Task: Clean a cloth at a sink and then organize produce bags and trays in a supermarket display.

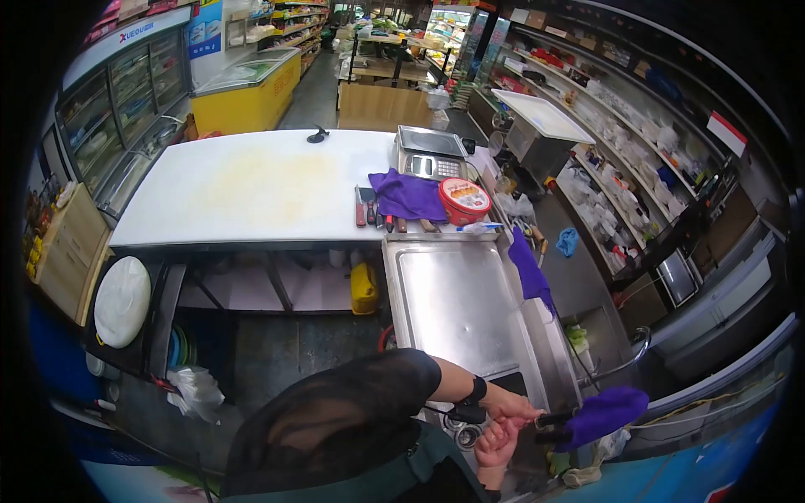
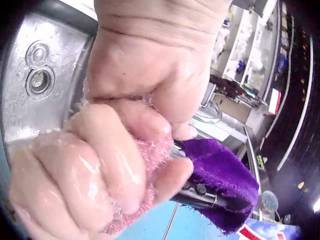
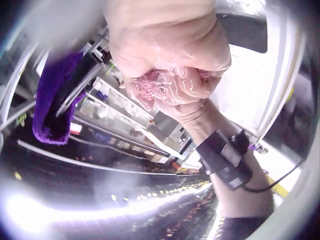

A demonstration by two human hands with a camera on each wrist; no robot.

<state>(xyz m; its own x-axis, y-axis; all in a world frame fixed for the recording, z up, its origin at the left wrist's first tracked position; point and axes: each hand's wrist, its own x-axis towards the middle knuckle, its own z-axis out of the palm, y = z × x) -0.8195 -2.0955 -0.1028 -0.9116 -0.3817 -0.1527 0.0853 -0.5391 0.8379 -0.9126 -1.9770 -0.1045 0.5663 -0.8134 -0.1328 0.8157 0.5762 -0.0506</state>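
My left hand [image 1: 513, 407] and right hand [image 1: 495, 444] are pressed together over the sink at the lower right of the head view. Between them they grip a wet, fuzzy pink cloth [image 2: 157, 149], most of it hidden inside the fists. Water glistens on the fingers in both wrist views. In the right wrist view, pink fabric [image 3: 148, 86] pokes out between the two hands. Beside the hands, a purple cloth [image 1: 608, 413] hangs over black rods. Below them, the steel sink [image 2: 55, 65] has a round drain [image 2: 40, 81].
A steel drainboard [image 1: 457, 289] extends forward from the sink. On the white table [image 1: 226, 184] are a scale [image 1: 429, 155], another purple cloth [image 1: 407, 194], a red round tin [image 1: 464, 199] and several knives. A curved faucet [image 1: 639, 348] stands to the right.
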